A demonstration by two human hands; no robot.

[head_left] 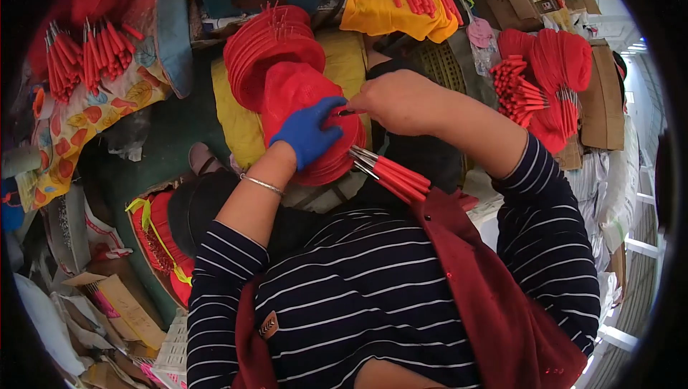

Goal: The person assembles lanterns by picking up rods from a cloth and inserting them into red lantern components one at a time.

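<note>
My left hand (pixel 309 131), in a blue glove, lies on a red mesh piece (pixel 294 92) on top of a stack of red round pieces (pixel 326 167), its fingers curled at the right edge. My right hand (pixel 394 102) is bare and closed, its fingertips pinched close to the gloved fingers at a small dark thing too hidden to name. Just below my hands, a bundle of red-handled metal rods (pixel 401 178) rests near my lap. Behind the mesh stands another stack of red discs (pixel 269 45) with thin metal tips on top.
A yellow cloth (pixel 398 2) with red-handled rods lies at the top. More rods (pixel 89 56) sit on a patterned cloth (pixel 89 127) at left. Red mesh bundles (pixel 552 66) lie at right beside a cardboard box (pixel 602 99). A bin with red material (pixel 158 246) stands lower left.
</note>
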